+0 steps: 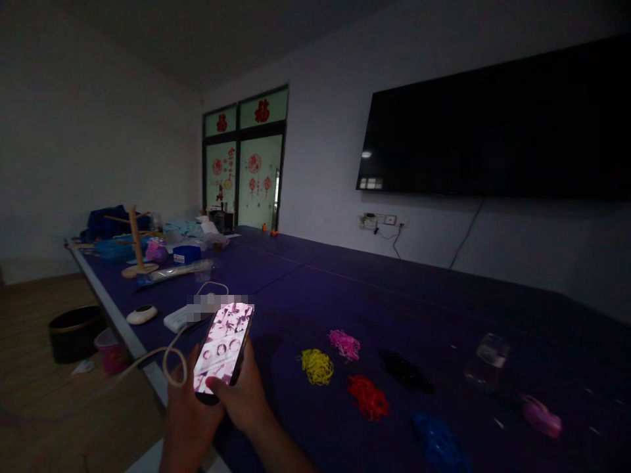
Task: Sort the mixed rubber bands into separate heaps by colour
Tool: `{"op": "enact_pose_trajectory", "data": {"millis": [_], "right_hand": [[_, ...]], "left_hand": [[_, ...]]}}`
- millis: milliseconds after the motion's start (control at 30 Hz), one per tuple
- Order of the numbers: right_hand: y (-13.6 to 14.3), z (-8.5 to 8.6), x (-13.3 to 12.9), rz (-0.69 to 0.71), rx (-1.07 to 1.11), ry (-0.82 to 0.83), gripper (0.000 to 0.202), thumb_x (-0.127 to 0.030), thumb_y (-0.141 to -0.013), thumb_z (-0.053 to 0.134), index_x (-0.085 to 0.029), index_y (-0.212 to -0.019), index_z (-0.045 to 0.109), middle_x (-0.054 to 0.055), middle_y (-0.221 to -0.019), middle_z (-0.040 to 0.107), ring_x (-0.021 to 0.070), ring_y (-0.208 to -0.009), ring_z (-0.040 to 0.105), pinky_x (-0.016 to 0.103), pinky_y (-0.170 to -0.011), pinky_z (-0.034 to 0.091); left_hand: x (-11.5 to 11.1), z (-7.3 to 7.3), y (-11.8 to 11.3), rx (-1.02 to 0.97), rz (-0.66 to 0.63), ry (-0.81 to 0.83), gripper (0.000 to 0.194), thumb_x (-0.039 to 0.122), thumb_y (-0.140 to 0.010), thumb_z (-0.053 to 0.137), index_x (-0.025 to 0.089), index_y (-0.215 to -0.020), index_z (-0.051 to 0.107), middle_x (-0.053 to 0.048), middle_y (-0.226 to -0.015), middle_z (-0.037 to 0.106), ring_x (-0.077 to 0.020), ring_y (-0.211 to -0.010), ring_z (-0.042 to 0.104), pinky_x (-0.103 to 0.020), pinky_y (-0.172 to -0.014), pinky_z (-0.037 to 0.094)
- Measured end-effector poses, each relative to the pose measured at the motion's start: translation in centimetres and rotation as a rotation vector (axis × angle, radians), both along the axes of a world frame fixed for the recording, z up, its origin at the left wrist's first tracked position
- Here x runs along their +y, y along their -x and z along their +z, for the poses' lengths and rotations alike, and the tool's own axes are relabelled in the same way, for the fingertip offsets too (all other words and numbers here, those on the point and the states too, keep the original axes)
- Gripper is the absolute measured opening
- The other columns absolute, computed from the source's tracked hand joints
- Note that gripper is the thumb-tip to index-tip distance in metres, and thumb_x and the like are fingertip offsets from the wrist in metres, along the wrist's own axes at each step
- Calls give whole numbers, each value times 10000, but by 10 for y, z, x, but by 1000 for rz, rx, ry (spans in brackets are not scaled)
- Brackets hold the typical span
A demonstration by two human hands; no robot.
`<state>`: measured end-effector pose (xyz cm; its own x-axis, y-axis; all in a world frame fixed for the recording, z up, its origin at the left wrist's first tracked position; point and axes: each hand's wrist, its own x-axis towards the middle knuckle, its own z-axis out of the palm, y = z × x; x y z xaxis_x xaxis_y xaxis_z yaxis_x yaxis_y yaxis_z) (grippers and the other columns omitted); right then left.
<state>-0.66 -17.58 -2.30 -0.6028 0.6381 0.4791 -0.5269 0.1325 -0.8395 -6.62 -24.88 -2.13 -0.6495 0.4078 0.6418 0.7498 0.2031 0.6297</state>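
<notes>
A phone (223, 351) with a lit, pinkish screen is held upright over the table's near left edge. My left hand (190, 414) is closed round its lower left side. Against the lower right side my right hand (246, 391) is closed too, its thumb on the bottom of the screen. Right of the hands lie piles of small bands: yellow (317, 366), pink (345, 345), red (367, 397) and black (405, 371). A blue bundle (440, 443) lies nearer the front.
The purple table (296, 295) bears a power strip (180, 318), white cable (172, 355), white oval device (142, 315), wooden stand (137, 240), blue box (186, 254), clear container (487, 362) and pink item (541, 415). Bins (76, 335) stand on the floor at left.
</notes>
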Motion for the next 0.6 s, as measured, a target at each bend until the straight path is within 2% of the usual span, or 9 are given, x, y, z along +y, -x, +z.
{"op": "enact_pose_trajectory", "data": {"millis": [133,300,600], "right_hand": [[-3,6,-4,14,7,10,885,-46,-585,653,-231,-1369,287,81,-1354,485,240,-1243,447,420,-1023,364],[-4,8,-5,58,-26,77,898,-71,-600,660,-230,-1380,244,86,-1333,509,237,-1177,517,415,-964,433],[-2,9,-4,106,20,114,823,-82,-618,662,-216,-1341,294,89,-1287,550,241,-1132,552,420,-955,438]], "left_hand": [[1,-3,1,-33,42,4,688,415,-643,500,100,-1253,452,-193,-1155,543,-372,-1094,510,-525,-891,448],[-1,-7,3,-42,3,1,742,420,-588,545,124,-1260,437,-177,-1172,544,-385,-1114,489,-515,-906,439],[-2,-5,3,-43,9,6,779,461,-589,555,96,-1265,432,-206,-1194,528,-390,-1115,490,-546,-902,427]]}}
